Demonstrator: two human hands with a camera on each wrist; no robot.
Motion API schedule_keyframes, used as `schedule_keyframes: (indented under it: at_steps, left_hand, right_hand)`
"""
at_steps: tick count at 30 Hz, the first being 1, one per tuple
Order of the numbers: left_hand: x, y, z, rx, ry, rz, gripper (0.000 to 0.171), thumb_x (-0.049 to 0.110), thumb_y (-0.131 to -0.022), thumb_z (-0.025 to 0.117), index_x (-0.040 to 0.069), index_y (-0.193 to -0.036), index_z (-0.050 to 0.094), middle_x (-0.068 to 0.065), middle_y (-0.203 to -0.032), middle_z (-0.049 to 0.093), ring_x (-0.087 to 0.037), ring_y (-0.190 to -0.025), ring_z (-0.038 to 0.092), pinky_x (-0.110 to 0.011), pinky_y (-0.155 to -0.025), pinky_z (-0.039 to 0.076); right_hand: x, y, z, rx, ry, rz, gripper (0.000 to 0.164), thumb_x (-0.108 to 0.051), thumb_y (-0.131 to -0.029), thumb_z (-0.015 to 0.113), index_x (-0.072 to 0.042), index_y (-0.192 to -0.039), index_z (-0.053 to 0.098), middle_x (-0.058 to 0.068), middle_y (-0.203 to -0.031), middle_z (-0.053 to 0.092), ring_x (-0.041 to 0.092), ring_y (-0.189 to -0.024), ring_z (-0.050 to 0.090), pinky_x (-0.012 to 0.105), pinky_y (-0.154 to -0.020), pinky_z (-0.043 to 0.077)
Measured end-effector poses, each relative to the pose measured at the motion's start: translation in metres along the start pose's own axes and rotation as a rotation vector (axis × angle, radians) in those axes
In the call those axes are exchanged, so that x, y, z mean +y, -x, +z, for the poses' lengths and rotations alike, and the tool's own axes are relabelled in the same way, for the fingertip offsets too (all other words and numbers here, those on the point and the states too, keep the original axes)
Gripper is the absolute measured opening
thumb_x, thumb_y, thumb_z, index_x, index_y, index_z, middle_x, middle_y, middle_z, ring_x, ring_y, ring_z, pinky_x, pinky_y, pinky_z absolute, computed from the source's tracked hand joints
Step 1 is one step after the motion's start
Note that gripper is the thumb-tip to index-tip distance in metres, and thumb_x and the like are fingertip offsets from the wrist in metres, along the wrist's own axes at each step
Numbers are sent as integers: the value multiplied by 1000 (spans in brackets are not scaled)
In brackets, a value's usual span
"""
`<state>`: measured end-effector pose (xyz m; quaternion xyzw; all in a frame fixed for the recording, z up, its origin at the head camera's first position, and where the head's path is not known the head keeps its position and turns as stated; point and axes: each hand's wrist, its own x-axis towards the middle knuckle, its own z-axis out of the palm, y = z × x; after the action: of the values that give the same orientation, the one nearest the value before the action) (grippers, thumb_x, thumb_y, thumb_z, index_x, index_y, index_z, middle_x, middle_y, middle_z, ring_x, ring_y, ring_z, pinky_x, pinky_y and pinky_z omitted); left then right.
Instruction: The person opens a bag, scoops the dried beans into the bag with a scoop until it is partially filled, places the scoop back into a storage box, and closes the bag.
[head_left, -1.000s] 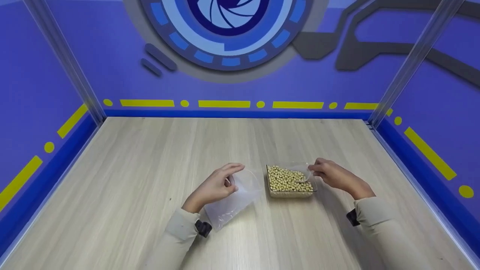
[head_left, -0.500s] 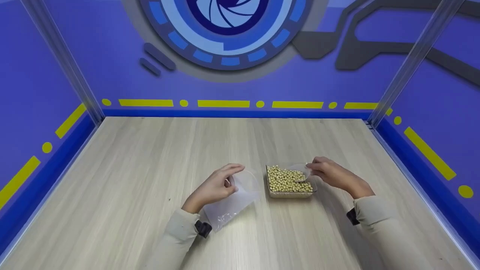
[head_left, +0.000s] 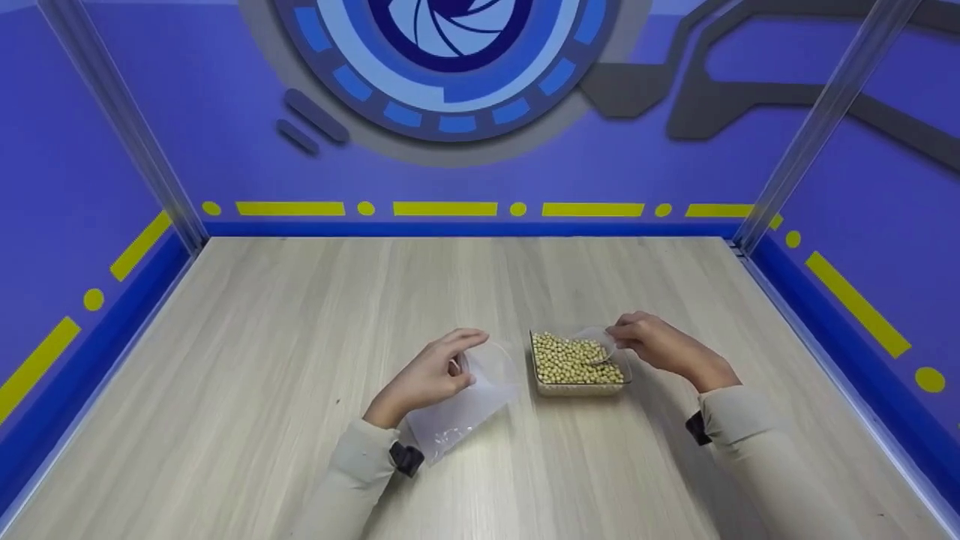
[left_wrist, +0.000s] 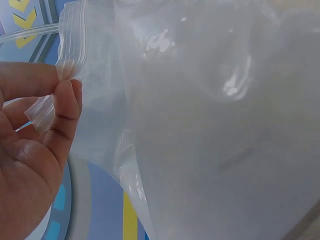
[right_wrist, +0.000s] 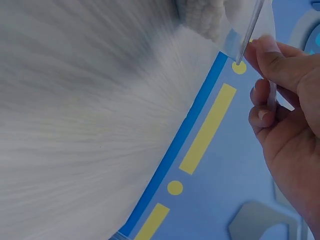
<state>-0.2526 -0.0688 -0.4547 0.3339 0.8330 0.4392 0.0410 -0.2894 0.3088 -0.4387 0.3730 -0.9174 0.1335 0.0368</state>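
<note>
In the head view, my left hand (head_left: 420, 379) holds up a clear zip bag (head_left: 461, 416) by its mouth, which gapes toward the right. The left wrist view shows thumb and fingers pinching the ridged zip strip (left_wrist: 75, 37). To the right stands a clear rectangular container (head_left: 581, 390) filled with pale yellow soybeans (head_left: 566, 360). My right hand (head_left: 671, 351) grips a translucent scoop (head_left: 594, 335) at the container's far right corner, its lower edge dug into the beans. The scoop's handle (right_wrist: 272, 95) shows between the curled fingers in the right wrist view.
A pale wood-grain table (head_left: 300, 315) carries the bag and container. Blue printed panels (head_left: 465, 180) close off the back and both sides, with metal posts (head_left: 795, 150) at the corners. Black wrist cameras (head_left: 406, 457) sit on the cuffs.
My right hand has shifted slightly left, and the scoop now leans farther over the beans. My left hand and the bag have stayed nearly still.
</note>
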Motion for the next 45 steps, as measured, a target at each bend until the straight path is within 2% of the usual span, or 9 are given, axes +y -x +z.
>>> schedule_keyframes:
  at_steps: [4, 9, 11, 15, 22, 30, 38, 45]
  left_hand:
    - [0, 0, 0, -1, 10, -9, 58, -8, -85, 58, -3, -141, 45, -15, -145, 43, -7, -79, 51, -21, -72, 50]
    - [1, 1, 0, 2, 6, -9, 57, -8, -85, 58, -2, -141, 45, -14, -145, 44, -7, -78, 51, -22, -72, 50]
    - [1, 1, 0, 2, 2, -9, 57, -8, -85, 58, -1, -141, 45, -13, -145, 44, -7, -78, 51, -22, -72, 50]
    - [0, 1, 1, 4, -10, -6, 57, -8, -85, 57, -1, -140, 46, -12, -144, 45, -7, -78, 50, -22, -71, 49]
    - [0, 2, 1, 9, -12, -7, 57, -8, -85, 57, -1, -140, 46, -13, -144, 46, -7, -78, 49, -21, -70, 49]
    - [1, 2, 0, 4, -2, -19, 57, -7, -85, 58, 1, -141, 46, -12, -143, 46, -7, -78, 49, -21, -71, 49]
    - [1, 3, 1, 0, -4, -25, 57, -6, -86, 58, 1, -141, 46, -11, -144, 46, -7, -78, 49, -21, -71, 49]
    - [-1, 3, 1, -1, -9, -13, 57, -7, -85, 60, 1, -141, 46, -12, -143, 46, -7, -79, 50, -21, -71, 48]
  right_hand:
    - [-2, -1, 3, -56, -54, 20, 21, 4, -90, 58, 7, -108, 68, 13, -93, 65, 25, -84, 62, 36, -70, 54]
    - [-5, -2, 10, -131, -120, 82, 12, -1, -96, 53, -5, -91, 64, 4, -85, 56, 9, -72, 47, 25, -61, 43]
    - [-5, -1, 12, -133, -129, 95, 12, -4, -96, 54, -8, -89, 63, 2, -83, 54, 6, -71, 44, 24, -60, 41]
    - [-5, 0, 16, -82, -128, 99, 10, -5, -93, 58, -10, -92, 67, 0, -83, 56, 5, -72, 48, 25, -61, 45]
    - [-2, 0, 25, 58, -132, 63, 10, 0, -89, 62, -4, -93, 71, 3, -80, 63, 9, -72, 56, 28, -62, 49]
    - [1, 1, 29, 139, -184, 62, 20, 5, -85, 63, 8, -104, 70, 13, -89, 71, 26, -82, 66, 37, -68, 55]
    - [3, 4, 27, 128, -213, 86, 23, 1, -88, 62, 10, -108, 68, 18, -98, 71, 34, -90, 67, 45, -76, 55]
    - [6, 7, 22, 116, -251, 108, 26, 1, -89, 61, 12, -113, 65, 22, -106, 69, 38, -98, 65, 47, -81, 54]
